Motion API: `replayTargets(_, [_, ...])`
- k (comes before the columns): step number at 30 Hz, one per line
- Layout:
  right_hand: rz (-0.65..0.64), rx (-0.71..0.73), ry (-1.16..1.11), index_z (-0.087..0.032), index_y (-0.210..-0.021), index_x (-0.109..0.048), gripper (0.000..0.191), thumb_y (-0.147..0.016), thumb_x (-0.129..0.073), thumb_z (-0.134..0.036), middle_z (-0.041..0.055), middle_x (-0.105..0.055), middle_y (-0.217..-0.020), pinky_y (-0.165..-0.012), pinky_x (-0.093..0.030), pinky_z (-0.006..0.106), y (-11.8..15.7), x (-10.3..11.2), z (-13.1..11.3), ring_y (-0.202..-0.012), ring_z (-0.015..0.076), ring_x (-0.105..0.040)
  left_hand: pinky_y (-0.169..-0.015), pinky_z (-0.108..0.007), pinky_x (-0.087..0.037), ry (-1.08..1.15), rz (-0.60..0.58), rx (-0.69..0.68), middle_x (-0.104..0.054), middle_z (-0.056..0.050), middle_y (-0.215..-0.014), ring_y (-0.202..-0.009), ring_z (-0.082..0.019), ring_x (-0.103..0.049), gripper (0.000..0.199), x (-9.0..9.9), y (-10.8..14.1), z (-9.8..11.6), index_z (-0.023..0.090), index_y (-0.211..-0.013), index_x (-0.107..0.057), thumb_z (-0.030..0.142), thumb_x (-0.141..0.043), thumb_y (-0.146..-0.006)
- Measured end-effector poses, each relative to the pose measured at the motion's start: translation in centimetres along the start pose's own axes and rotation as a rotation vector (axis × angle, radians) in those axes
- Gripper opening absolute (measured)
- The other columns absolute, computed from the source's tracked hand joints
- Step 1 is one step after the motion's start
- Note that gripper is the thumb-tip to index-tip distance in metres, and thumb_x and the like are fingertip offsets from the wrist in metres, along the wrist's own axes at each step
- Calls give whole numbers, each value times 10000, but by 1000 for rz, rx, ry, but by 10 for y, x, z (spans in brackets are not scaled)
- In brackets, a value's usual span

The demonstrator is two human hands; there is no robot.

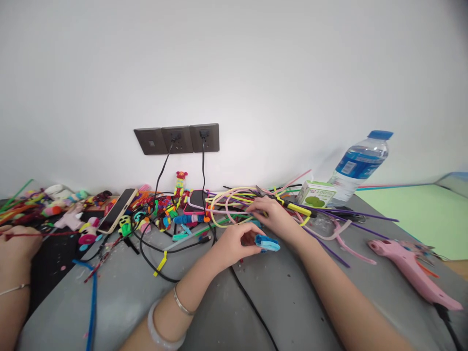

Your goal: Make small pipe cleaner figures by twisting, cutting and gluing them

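My left hand (234, 246) is closed, pinching a folded blue piece of pipe cleaner (268, 243), dark blue on one side and light blue on the other, above the grey table. To its right and farther back, my right hand (269, 213) rests at a heap of loose pipe cleaners (234, 197), yellow, pink and purple. Its fingers are stretched out and slightly bent, apart from each other; I see nothing gripped in them. Yellow-and-black handled pliers (292, 205) lie in the heap beside the right hand.
At the left edge another person's hand (22, 243) holds a red pipe cleaner. Black cables cross the table (204, 312). A phone (119, 210) and small colourful figures stand at back left. To the right are a juice box (316, 193), water bottle (360, 163) and pink glue gun (417, 273).
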State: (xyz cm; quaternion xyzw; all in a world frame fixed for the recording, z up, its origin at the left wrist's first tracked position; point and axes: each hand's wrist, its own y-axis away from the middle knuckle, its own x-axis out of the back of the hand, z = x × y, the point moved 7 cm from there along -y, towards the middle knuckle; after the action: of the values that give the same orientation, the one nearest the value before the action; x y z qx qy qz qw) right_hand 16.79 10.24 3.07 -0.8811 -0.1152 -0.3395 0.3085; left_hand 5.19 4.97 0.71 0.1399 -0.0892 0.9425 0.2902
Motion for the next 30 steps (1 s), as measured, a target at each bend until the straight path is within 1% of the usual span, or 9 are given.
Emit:
replayTargets(3, [208, -62, -25, -238, -825, -706, 187, -847, -525, -197, 68, -691, -873, -857, -486, 418, 3, 27, 4, -875, 248, -646, -675, -246, -445, -70, -24, -2, -631, 2, -788, -734, -157, -591, 252, -2, 1, -1, 197, -962, -686, 160, -702, -713])
replayTargets(6, [452, -223, -148, -221, -859, -678, 124, -836, -561, -254, 69, -690, -871, -830, -501, 406, 11, 49, 20, -879, 256, -658, -686, -251, -447, -140, -49, -29, -651, -9, -805, -758, -168, -611, 244, -4, 2, 0, 205, -980, -687, 166, -686, -739])
replayTargets(10, [596, -403, -430, -207, -920, -637, 185, -830, -607, -365, 34, -685, -808, -746, -525, 361, 19, 54, 41, -689, 199, -686, -708, -257, -453, -218, -60, -49, -678, -20, -838, -788, -178, -631, 243, -5, 2, 0, 210, -999, -683, 167, -675, -760])
replayTargets(14, [603, -453, -477, -198, -949, -629, 231, -815, -602, -384, 29, -675, -765, -574, -500, 296, 20, 51, 50, -561, 154, -626, -744, -280, -471, -303, -41, -81, -693, -42, -890, -836, -199, -643, 239, -5, 1, -1, 207, -1018, -683, 188, -683, -779])
replayTargets(17, [497, -498, -288, -184, -930, -650, 240, -788, -589, -367, 44, -670, -719, -488, -440, 288, 20, 46, 57, -529, 162, -569, -805, -311, -490, -344, -21, -113, -693, -62, -1005, -911, -215, -645, 291, -3, 1, 0, 216, -1084, -665, 191, -679, -795])
replayTargets(22, [468, -450, 58, -184, -986, -674, 283, -761, -516, -252, 64, -688, -825, -622, -484, 343, 25, 48, 63, -626, 189, -594, -927, -360, -489, -383, 3, -175, -638, -74, -1226, -1056, -228, -625, 452, 12, 4, 6, 260, -1235, -595, 202, -694, -797])
replayTargets(25, [471, -428, 150, -192, -1022, -663, 311, -760, -498, -214, 88, -694, -948, -749, -505, 402, 26, 51, 64, -756, 228, -639, -972, -397, -471, -460, 160, -210, -652, -76, -1193, -1123, -256, -592, 362, 37, 4, 11, 252, -1167, -624, 293, -700, -815])
replayTargets(28, [459, -407, 221, -197, -1020, -664, 297, -773, -499, -212, 108, -690, -1023, -850, -490, 451, 25, 51, 63, -898, 271, -645, -1004, -432, -456, -600, 466, -227, -667, -77, -1101, -1144, -261, -566, 204, 70, 9, 15, 222, -1081, -632, 206, -566, -889])
replayTargets(30, [436, -380, 223, -194, -1027, -663, 293, -783, -502, -220, 115, -685, -1039, -882, -483, 460, 23, 48, 61, -955, 285, -639, -977, -444, -473, -769, 584, -184, -646, -89, -1108, -1119, -273, -551, 217, 81, 12, 13, 210, -1052, -631, 133, -546, -867])
